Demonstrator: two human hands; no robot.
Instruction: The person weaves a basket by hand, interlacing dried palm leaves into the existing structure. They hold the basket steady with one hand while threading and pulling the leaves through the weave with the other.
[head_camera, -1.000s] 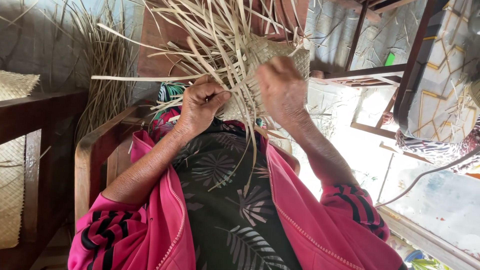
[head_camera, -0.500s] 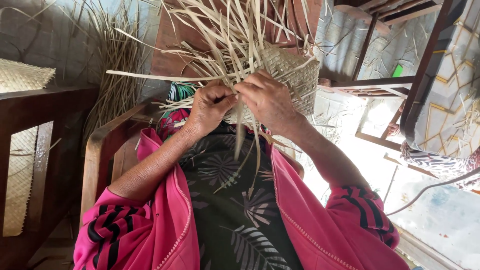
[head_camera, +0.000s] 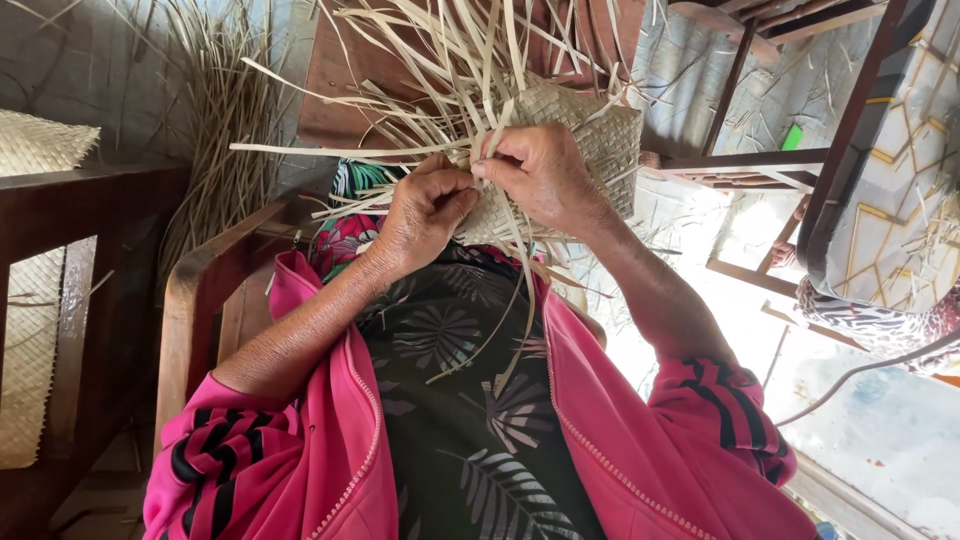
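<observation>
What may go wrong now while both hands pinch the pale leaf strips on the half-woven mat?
The left hand and right hand pinch thin pale leaf strips at the woven mat piece; a strip may slip or split. Many loose ends fan out and could tangle.

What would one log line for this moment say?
left hand: pinching strips | right hand: gripping strips | woven panel: on lap, unfinished

Two hands (head_camera: 425, 215), one woven piece (head_camera: 590, 130) (unfinished)

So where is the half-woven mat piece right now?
Top centre of the head view: the woven piece is above the lap, behind the right hand, left hand beside it.
</observation>
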